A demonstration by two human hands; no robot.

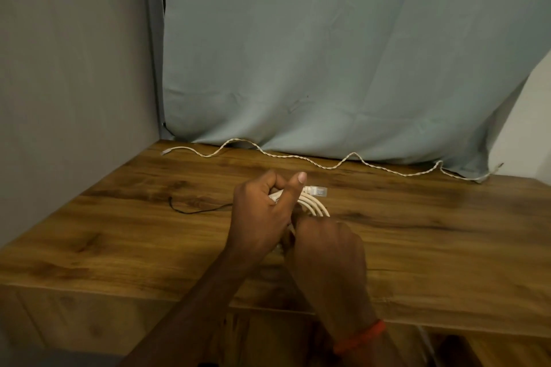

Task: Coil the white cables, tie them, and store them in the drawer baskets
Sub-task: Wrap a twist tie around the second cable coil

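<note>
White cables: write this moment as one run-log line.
left hand grips coiled cable | right hand beside it, grip hidden | second cable uncoiled on table

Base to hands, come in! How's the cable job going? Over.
Left hand grips coiled white cable; right hand at it, grip hidden. Braided white cable lies uncoiled behind. Nothing blocking.

the left hand (262, 211) grips the coiled white cable (313, 203), thumb raised; the right hand (328, 250) sits just beside it, fingers curled out of sight.
</note>
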